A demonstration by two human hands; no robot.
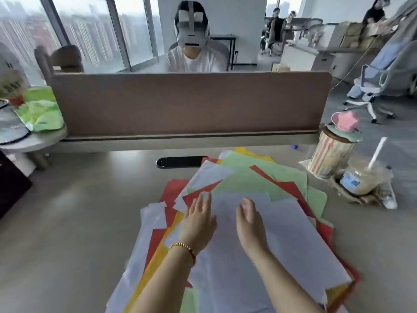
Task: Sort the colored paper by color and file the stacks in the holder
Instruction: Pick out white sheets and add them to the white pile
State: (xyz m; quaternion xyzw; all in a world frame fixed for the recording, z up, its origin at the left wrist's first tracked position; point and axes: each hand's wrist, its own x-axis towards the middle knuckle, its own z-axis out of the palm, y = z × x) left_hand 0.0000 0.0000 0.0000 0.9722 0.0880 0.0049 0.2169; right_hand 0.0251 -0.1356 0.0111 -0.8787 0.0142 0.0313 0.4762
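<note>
A loose, mixed pile of colored paper covers the desk in front of me: pale lavender sheets [286,236] on top, green sheets [246,177] behind, red [173,190] and yellow [158,251] edges sticking out. My left hand [198,220], with a bead bracelet on the wrist, is over the pile's left part with fingers straight. My right hand [249,220] is over the top lavender sheet, fingers relaxed. Neither hand grips a sheet. No paper holder is in view.
A brown divider panel [189,102] closes the desk's far side, with a person seated behind it. A striped lidded jar [331,152] and a drink cup with a straw [363,177] stand at the right. A black slot [180,161] lies behind the pile. Green bags [40,114] lie at the far left.
</note>
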